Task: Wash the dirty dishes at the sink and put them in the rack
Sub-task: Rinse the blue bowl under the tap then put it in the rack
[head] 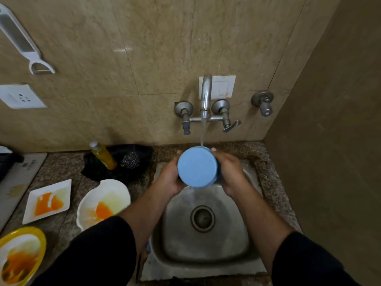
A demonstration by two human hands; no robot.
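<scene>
A light blue cup (pixel 196 167) is held over the steel sink (pixel 224 246), its flat bottom turned toward me. My left hand (pixel 169 178) grips its left side and my right hand (pixel 229 174) grips its right side. Water runs from the wall tap (pixel 206 96) onto the far end of the cup and spills down into the basin. On the counter to the left lie dirty dishes: a white square plate (pixel 48 200) with orange residue, a white bowl (pixel 103 203) with orange and yellowish residue, and a yellow bowl (pixel 20 254) with orange sauce.
A yellow dish-soap bottle (pixel 103 154) and a steel scrubber (pixel 130 160) rest on a black cloth behind the dishes. A white peeler (pixel 22 42) hangs on the tiled wall above a socket (pixel 20 97). A side wall stands close on the right.
</scene>
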